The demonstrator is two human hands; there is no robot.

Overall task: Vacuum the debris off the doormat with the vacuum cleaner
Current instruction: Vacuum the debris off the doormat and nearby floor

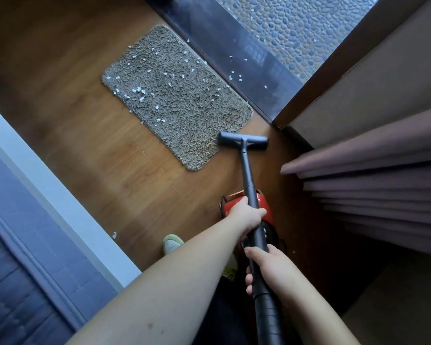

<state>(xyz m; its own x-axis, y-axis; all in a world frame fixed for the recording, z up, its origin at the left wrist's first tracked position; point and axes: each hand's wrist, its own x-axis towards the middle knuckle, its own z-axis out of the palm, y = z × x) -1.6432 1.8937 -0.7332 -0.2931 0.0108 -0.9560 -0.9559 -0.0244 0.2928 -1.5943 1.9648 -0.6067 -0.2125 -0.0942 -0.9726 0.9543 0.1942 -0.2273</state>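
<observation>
- Doormat [177,95] — long axis running 10 to 4 o'clock, white debris [138,92] mostly at its far half.
- Vacuum wand [246,170] points to 12; floor nozzle [243,140] touches the mat's near corner.
- Left hand [246,215] — nearer the mat — and right hand [266,267] both grip the wand.

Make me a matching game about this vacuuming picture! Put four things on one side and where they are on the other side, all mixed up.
Things:
1. white debris
2. vacuum floor nozzle
3. left hand
4. red vacuum cleaner body

Places:
A. on the wooden floor, behind the wand
B. scattered over the doormat
C. at the doormat's near right edge
D. gripping the dark wand, ahead of the right hand

Pairs: 1-B, 2-C, 3-D, 4-A
</observation>
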